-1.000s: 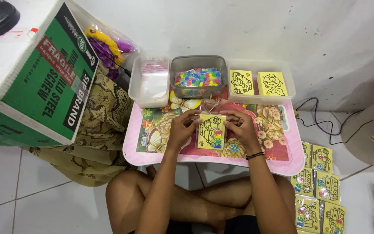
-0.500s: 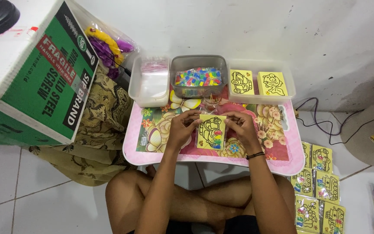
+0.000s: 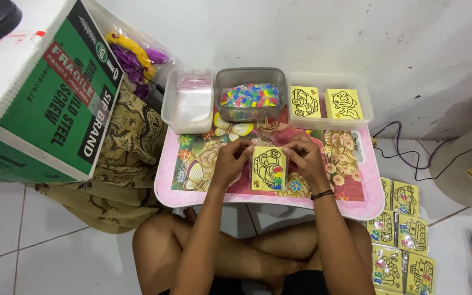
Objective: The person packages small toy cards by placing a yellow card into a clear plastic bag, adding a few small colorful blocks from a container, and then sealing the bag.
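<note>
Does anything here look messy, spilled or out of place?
Nothing looks spilled or broken. Both hands, left hand and right hand, hold a yellow card over the pink tray table. Finished cards lie loosely on the floor.

Three tubs [image 3: 251, 76] along tray's [image 3: 375, 205] far edge; bare right side.

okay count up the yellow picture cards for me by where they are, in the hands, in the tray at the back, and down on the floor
In the hands: 1, a yellow car card held by the left hand and the right hand.
In the clear tray at the back: 2 stacks showing, topped by a car card and a fish card.
On the floor at the right: about 6 packed cards, the edge cuts some off.
Total: about 9.
</note>
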